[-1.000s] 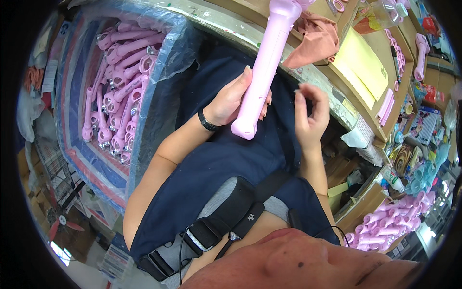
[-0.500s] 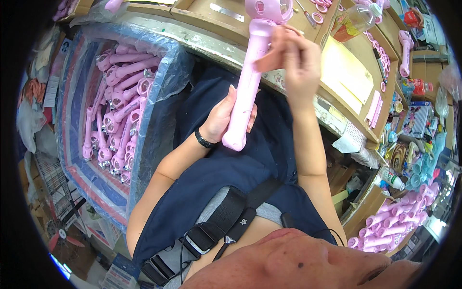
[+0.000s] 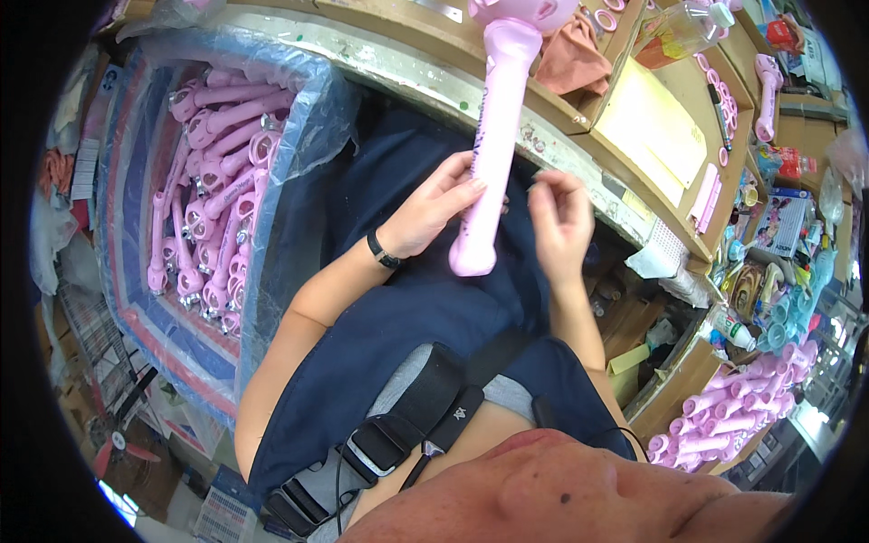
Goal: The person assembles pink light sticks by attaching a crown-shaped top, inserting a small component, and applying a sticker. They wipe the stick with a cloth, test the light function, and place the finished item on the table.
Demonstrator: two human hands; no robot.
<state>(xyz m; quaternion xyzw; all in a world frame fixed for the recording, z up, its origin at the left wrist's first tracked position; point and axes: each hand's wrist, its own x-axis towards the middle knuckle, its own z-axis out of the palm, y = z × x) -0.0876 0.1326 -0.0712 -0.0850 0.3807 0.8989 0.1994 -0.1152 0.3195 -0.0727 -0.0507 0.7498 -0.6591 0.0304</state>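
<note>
A long pink plastic wand (image 3: 496,136) stands tilted in front of me, its wider rounded head cut off by the top edge of the view. My left hand (image 3: 444,201) is closed around its lower shaft, with some fingers hidden behind it. Dark printing runs along the shaft's left side. Just right of the wand, my right hand (image 3: 563,217) is apart from it, with loosely bent fingers and nothing visible in them. A brownish-pink cloth (image 3: 575,59) lies crumpled on the workbench (image 3: 407,77) beyond that hand.
To my left, a plastic-lined bin (image 3: 312,136) holds many pink wands (image 3: 217,199). Yellow paper (image 3: 654,127), a clear bottle (image 3: 683,34) and pink rings (image 3: 605,20) lie on the bench. More pink parts (image 3: 733,407) are stacked at the lower right.
My right hand has let go of the cloth and come down toward me. The wand has shifted slightly right and turned, so its printing now shows.
</note>
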